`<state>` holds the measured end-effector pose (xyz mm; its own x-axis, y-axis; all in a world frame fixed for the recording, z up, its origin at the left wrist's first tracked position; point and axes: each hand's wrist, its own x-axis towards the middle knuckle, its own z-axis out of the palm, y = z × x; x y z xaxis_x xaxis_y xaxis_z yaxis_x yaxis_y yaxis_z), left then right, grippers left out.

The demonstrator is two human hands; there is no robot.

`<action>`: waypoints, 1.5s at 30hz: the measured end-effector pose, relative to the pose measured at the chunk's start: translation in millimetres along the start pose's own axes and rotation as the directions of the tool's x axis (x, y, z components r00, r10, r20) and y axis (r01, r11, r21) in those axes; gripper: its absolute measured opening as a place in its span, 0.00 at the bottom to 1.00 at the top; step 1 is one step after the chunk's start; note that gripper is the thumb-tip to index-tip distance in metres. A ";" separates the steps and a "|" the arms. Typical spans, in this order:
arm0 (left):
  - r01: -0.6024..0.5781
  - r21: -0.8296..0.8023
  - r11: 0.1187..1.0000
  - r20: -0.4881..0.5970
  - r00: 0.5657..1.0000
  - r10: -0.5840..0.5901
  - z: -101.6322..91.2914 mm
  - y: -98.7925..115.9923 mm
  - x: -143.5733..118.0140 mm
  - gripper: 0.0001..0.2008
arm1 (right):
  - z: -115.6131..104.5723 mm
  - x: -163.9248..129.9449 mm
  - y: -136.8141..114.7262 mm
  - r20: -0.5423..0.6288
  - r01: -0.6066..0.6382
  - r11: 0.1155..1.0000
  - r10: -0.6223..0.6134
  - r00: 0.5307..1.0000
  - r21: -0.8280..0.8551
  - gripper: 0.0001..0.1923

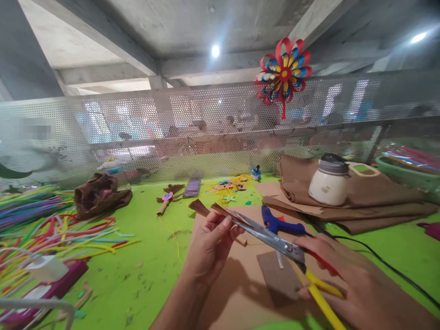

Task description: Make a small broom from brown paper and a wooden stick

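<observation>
while the left hand (209,243) is pinching the brown fringed strip (220,211) taut, the right hand (347,275) is gripping scissors (275,240), blades closing on it

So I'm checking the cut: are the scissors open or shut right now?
Nearly shut. The scissors blades lie together, tips at the brown fringed paper in the left hand; the right hand grips the handles.
</observation>
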<state>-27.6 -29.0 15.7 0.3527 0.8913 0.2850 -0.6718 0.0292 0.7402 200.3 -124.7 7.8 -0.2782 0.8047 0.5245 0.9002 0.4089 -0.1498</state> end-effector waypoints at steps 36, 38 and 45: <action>0.014 0.014 1.000 -0.103 0.995 -0.013 8.9 1.4 -3.6 0.05 | 9.0 1.2 3.0 -0.045 0.107 0.987 -0.113 0.993 -0.123 0.27; 0.013 0.013 1.000 -0.102 0.995 -0.011 8.9 1.4 -3.8 0.06 | 9.4 1.3 3.0 -0.051 0.111 0.987 -0.118 0.992 -0.115 0.26; 0.022 0.009 1.000 -0.058 0.998 -0.021 6.0 1.4 -2.8 0.06 | 15.0 -1.7 10.5 -0.075 0.156 0.985 -0.162 0.984 -0.080 0.25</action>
<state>-25.6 -34.2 19.6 0.3285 0.9153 0.2331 -0.6580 0.0446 0.7517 205.2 -115.3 -7.2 -0.3947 0.6933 0.6030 0.8695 0.4939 0.0013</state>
